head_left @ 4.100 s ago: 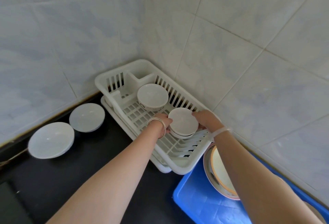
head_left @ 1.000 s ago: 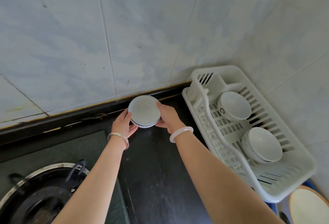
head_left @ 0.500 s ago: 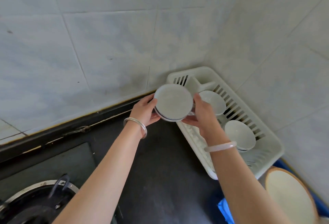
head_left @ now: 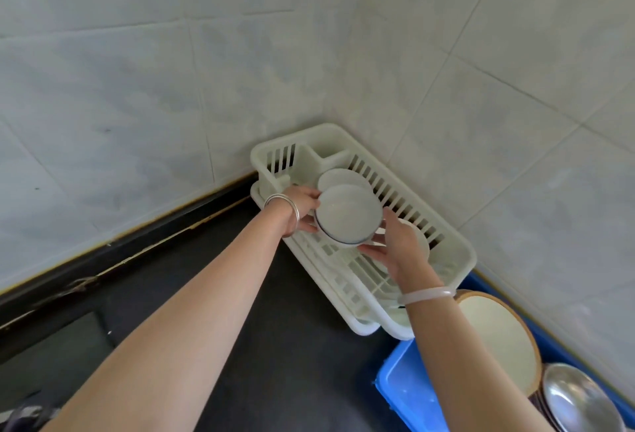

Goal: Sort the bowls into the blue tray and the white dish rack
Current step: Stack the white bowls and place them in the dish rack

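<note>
Both hands on one white bowl (head_left: 348, 213) (dark line round its rim): left hand (head_left: 302, 206) grips the left edge, right hand (head_left: 395, 249) the lower-right edge. Bowl held over white dish rack (head_left: 460, 256), partly covering another bowl (head_left: 343, 175) inside. Blue tray (head_left: 402, 394) bottom right.
</note>
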Demonstrator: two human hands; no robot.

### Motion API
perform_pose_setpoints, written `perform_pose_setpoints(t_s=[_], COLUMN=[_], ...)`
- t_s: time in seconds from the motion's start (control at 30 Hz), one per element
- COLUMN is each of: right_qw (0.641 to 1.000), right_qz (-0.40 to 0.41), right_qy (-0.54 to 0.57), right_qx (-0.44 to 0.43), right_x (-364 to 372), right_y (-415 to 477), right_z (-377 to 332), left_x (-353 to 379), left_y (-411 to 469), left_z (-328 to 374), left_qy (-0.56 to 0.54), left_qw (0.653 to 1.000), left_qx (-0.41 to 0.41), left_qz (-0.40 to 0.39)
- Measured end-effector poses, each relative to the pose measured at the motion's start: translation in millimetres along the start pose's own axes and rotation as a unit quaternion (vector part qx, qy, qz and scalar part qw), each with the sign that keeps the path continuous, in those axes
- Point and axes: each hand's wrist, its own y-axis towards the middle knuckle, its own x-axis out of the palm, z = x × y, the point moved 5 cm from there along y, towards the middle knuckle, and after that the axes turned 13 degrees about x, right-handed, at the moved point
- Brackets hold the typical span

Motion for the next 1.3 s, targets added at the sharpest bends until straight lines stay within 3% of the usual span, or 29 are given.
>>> perform_pose_setpoints(t_s=[0.3,0.73,1.07,1.3], right_qw=[0.998,0.993,0.992,0.990], right_qz=[-0.007,0.006,-0.006,0.003], right_qy=[0.043,0.040,-0.046,-0.088], right_qx=[0.049,0.112,0.122,0.109], right_x=[-2,-6,-7,-9], right_y=[26,36,36,21], right_z=[29,57,58,51], left_x=[5,31,27,28], left_y=[32,51,70,67], left_z=[-12,-18,-31,-28], left_qy=[0.131,0.313,0.321,0.403], left_qw=[0.989,0.938,0.940,0.914], left_qx=[-0.028,-0.062,-0.078,-0.016], left_qz=[-0.059,-0.134,-0.087,-0.047])
